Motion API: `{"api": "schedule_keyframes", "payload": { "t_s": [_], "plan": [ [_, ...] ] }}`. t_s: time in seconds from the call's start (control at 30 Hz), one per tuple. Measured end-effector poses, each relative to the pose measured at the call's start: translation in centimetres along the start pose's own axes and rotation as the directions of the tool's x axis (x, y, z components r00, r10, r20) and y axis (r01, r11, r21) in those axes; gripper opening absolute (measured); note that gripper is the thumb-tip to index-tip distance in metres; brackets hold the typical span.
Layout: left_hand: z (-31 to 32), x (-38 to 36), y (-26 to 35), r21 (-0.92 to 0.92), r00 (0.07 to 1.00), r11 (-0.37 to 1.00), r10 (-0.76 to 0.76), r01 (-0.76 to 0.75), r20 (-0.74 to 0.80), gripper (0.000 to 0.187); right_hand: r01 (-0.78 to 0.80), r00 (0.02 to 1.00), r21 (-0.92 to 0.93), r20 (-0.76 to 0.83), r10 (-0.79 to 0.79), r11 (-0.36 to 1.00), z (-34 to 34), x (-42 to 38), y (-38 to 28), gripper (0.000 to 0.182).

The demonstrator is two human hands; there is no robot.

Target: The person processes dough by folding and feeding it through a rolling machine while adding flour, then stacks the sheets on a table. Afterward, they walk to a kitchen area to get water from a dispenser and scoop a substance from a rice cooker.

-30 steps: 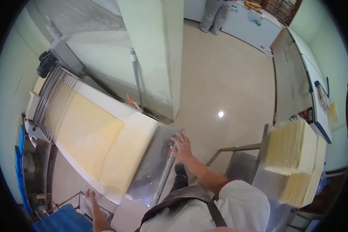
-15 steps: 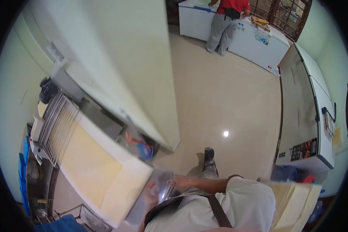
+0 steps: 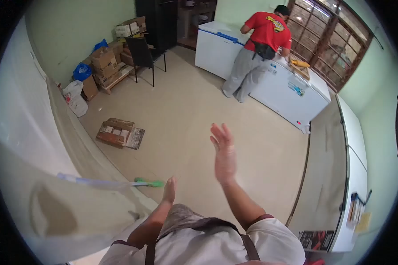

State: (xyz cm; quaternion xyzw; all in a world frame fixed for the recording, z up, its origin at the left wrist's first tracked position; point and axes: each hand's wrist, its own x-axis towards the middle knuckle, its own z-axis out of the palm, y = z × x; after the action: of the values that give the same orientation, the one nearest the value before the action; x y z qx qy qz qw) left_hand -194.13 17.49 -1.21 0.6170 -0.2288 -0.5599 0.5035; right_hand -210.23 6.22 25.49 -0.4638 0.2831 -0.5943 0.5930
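Note:
My right hand (image 3: 225, 157) is raised in front of me over the tiled floor, its fingers stretched and partly spread, holding nothing. Lower and to the left, my left hand (image 3: 170, 191) appears edge-on with its fingers extended and is blurred a little. Just left of it, a long pale stick with a green end (image 3: 149, 182) runs across the view, the green end close beside my fingers.
A person in a red shirt (image 3: 269, 33) stands at white chest freezers (image 3: 278, 88). A pale curtain (image 3: 70, 119) hangs at left. Flattened cardboard (image 3: 115, 132) lies on the floor (image 3: 185, 115). A black chair (image 3: 141, 53) and stacked boxes (image 3: 104, 64) stand behind. A tall fridge-like cabinet (image 3: 327, 172) lines the right.
My view has swung away from the table with the yellow sheet toward the room. Both hands have come up and apart, the right one rising most. The person in red remains at the freezers.

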Motion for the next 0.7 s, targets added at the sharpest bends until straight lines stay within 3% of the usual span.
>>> {"api": "schedule_keyframes", "payload": {
  "t_s": [0.07,0.13,0.17,0.2,0.23,0.27,0.3,0.33,0.37,0.4,0.43,0.47,0.5,0.53,0.57,0.63,0.7],
  "plan": [
    [5.1,4.5,9.1,-0.446,0.993,0.892,-0.021,0.073,0.12,0.071,0.378,0.894,-0.343,0.376,-0.243,0.86,-0.8,4.2,8.0,0.056],
    [6.9,12.3,13.8,-0.67,0.974,0.724,-0.01,0.163,0.227,0.072,0.42,0.797,-0.693,0.591,0.128,0.585,-3.1,6.5,23.4,0.057],
    [7.5,15.9,16.0,-0.756,0.959,0.619,0.015,0.214,0.284,0.073,0.418,0.794,-0.696,0.592,0.137,0.583,-4.6,10.1,23.9,0.059],
    [7.5,18.1,19.5,-0.768,0.935,0.6,0.09,0.224,0.344,0.071,0.42,0.792,-0.698,0.594,0.14,0.58,-6.8,14.4,23.9,0.062],
    [7.0,18.8,24.6,-0.773,0.899,0.591,0.173,0.232,0.403,0.07,0.271,0.897,-0.84,0.397,0.194,0.469,-11.6,17.4,28.9,0.062],
    [6.9,20.5,29.2,-0.775,0.851,0.582,0.253,0.246,0.46,0.068,0.318,0.76,-0.946,0.29,0.582,0.056,-16.4,21.3,30.3,0.053],
    [7.5,23.0,32.7,-0.692,0.877,0.721,0.319,0.023,0.361,0.065,0.088,0.707,-0.987,-0.035,0.707,-0.136,-25.0,22.7,36.4,0.057],
    [8.3,25.9,36.5,-0.554,0.885,0.813,0.378,-0.178,0.271,0.063,-0.143,0.592,-0.951,-0.304,0.747,-0.274,-26.9,24.7,31.9,0.062],
    [9.1,28.5,40.0,-0.366,0.872,0.859,0.447,-0.358,0.198,0.06,-0.136,0.582,-0.941,-0.329,0.744,-0.309,-33.3,25.2,32.7,0.06],
    [10.1,30.7,43.5,-0.326,0.811,0.853,0.503,-0.409,0.299,0.058,-0.237,0.607,-0.937,-0.35,0.713,-0.258,-38.1,25.5,32.2,0.061],
    [11.5,32.8,47.3,-0.291,0.73,0.833,0.553,-0.471,0.401,0.056,-0.334,0.576,-0.899,-0.432,0.694,-0.282,-44.3,25.4,34.1,0.051],
    [12.9,34.9,50.9,-0.263,0.633,0.8,0.591,-0.539,0.501,0.054,-0.295,0.555,-0.868,-0.495,0.668,-0.399,-45.0,27.0,31.8,0.042],
    [14.5,37.3,54.5,-0.293,0.545,0.788,0.595,-0.542,0.591,0.05,-0.202,0.639,-0.885,-0.443,0.628,-0.419,-49.7,26.6,33.0,0.037],
    [16.3,39.5,57.5,-0.323,0.446,0.774,0.593,-0.544,0.67,0.046,-0.2,0.635,-0.87,-0.465,0.617,-0.45,-52.4,27.1,33.0,0.035],
    [18.0,41.7,60.1,-0.368,0.385,0.791,0.574,-0.489,0.723,0.046,-0.428,0.636,-0.808,-0.588,0.5,-0.405,-59.6,23.9,37.6,0.03],
    [20.9,46.9,64.8,-0.409,0.238,0.814,0.53,-0.412,0.814,0.046,-0.553,0.371,-0.66,-0.742,0.559,-0.509,-57.1,28.9,36.6,0.029],
    [23.5,53.8,69.0,-0.441,0.052,0.805,0.499,-0.398,0.865,0.048,-0.541,0.294,-0.664,-0.724,0.624,-0.516,-54.6,36.8,39.2,0.029]
  ]
}}
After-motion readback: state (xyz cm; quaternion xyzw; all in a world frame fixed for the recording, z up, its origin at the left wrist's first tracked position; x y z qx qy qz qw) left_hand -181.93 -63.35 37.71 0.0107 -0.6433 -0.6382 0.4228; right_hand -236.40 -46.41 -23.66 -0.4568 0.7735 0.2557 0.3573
